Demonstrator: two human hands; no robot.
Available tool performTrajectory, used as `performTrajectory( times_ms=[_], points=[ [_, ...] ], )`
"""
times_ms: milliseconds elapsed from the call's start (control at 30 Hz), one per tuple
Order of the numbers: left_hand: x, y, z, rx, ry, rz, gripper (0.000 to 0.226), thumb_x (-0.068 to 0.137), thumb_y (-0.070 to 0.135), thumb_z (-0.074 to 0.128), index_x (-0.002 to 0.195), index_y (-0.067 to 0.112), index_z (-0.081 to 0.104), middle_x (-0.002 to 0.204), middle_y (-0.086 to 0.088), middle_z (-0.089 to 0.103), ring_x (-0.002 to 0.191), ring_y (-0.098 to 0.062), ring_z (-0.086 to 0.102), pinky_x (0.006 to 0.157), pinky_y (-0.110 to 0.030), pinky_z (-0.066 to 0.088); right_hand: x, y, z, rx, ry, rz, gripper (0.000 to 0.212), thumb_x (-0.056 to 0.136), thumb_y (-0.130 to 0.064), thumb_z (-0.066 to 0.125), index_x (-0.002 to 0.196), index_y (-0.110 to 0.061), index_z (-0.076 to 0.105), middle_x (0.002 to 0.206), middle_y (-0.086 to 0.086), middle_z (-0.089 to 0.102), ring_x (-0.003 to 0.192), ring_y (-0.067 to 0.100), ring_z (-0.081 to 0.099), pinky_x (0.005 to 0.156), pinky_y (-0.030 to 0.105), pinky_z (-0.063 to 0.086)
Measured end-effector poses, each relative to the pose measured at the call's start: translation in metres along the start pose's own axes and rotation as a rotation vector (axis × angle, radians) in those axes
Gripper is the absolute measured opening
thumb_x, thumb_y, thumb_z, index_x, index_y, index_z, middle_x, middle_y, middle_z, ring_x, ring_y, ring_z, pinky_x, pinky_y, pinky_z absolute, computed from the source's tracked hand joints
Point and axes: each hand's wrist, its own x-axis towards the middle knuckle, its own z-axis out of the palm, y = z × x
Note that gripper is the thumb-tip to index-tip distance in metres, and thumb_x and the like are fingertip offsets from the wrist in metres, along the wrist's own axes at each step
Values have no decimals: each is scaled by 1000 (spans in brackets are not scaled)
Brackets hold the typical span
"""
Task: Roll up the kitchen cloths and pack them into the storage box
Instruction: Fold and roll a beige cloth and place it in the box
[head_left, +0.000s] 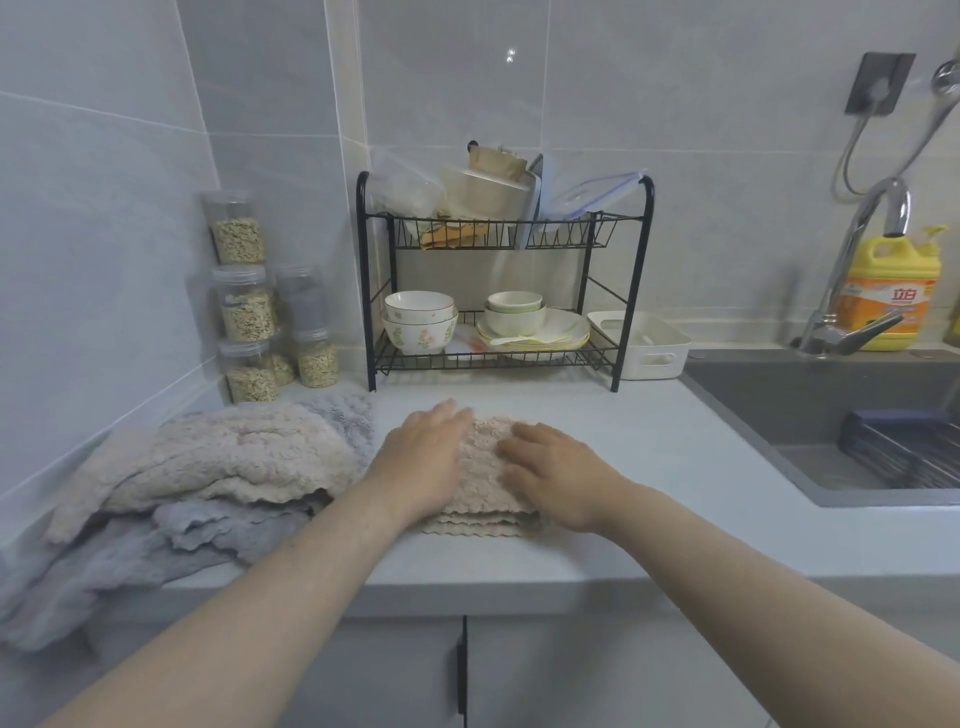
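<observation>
A beige kitchen cloth (480, 457), folded into a narrow strip of several layers, lies on the white counter in front of me. My left hand (423, 457) rests flat on its left side with fingers stretched out. My right hand (553, 470) presses on its right side, fingers slightly bent. A heap of loose beige cloths (223, 457) and grey cloths (156, 540) sits to the left, partly over the counter's edge. The white storage box (652, 358) with handle slots stands at the back, to the right of the rack.
A black two-tier dish rack (498, 358) with bowls and plates stands behind the cloth. Stacked clear jars of grain (244, 306) fill the left corner. A dark sink (841, 415) with a tap (852, 332) and a yellow detergent bottle (891, 291) lies at the right.
</observation>
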Motion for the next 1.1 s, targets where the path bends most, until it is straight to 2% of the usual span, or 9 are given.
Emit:
performTrajectory(
  times_ms=[133,300,433,500,600,800,867,1000,1100],
  points=[
    [1,-11,15,25,-346,71,59,102,43,21,153,22,2,161,5,-6,148,-12,-8,121,-40,4,-4,1,13,-95,-194,58,60,96,-55,23,150,-28,18,159,-1,11,148,23,5,117,48,13],
    [3,-9,17,57,-415,-9,63,100,52,17,154,23,2,161,6,-5,148,-16,-4,120,-44,2,0,5,8,-136,-282,51,54,102,-39,26,152,-29,10,162,-1,-2,149,21,-4,118,49,6],
    [-2,10,4,235,-228,39,44,98,49,25,123,29,55,139,-2,48,128,-30,40,106,-43,29,9,15,-13,21,-274,83,60,91,-9,40,146,-32,35,161,1,8,147,22,12,118,37,14],
    [0,12,-1,188,-87,74,34,96,38,35,92,21,63,107,-1,65,105,-27,56,89,-36,41,10,21,-18,145,-158,138,62,84,2,40,139,-25,49,152,8,33,137,26,37,109,32,35],
    [10,6,-3,-81,10,-1,23,90,28,48,83,19,68,88,6,68,86,-18,62,77,-32,51,10,28,-14,153,46,282,39,90,-7,41,125,-10,58,116,10,61,106,31,60,85,40,53],
    [41,-12,-1,-551,-76,-215,9,88,16,62,91,21,55,98,1,55,87,-15,52,86,-29,44,7,45,-12,2,-15,489,46,82,-62,49,79,-16,52,87,3,56,94,28,53,74,32,41],
    [47,-13,1,-561,-207,-195,24,84,13,67,95,25,50,103,-3,50,90,-16,49,89,-30,44,6,50,-11,-13,-34,433,42,80,-59,58,88,-19,50,94,1,53,96,26,50,76,33,42],
    [55,-9,2,-539,-358,-199,88,76,17,79,148,10,28,142,-7,43,125,-18,46,105,-27,38,13,57,-14,216,55,272,26,86,-26,66,103,-17,48,77,-9,48,81,20,50,60,23,37],
    [58,-9,4,-576,-390,-186,86,72,13,82,145,11,36,140,-6,47,116,-16,49,100,-24,41,17,59,-10,366,197,272,28,87,-16,65,104,-23,44,73,-6,46,71,20,50,54,21,38]
  ],
)
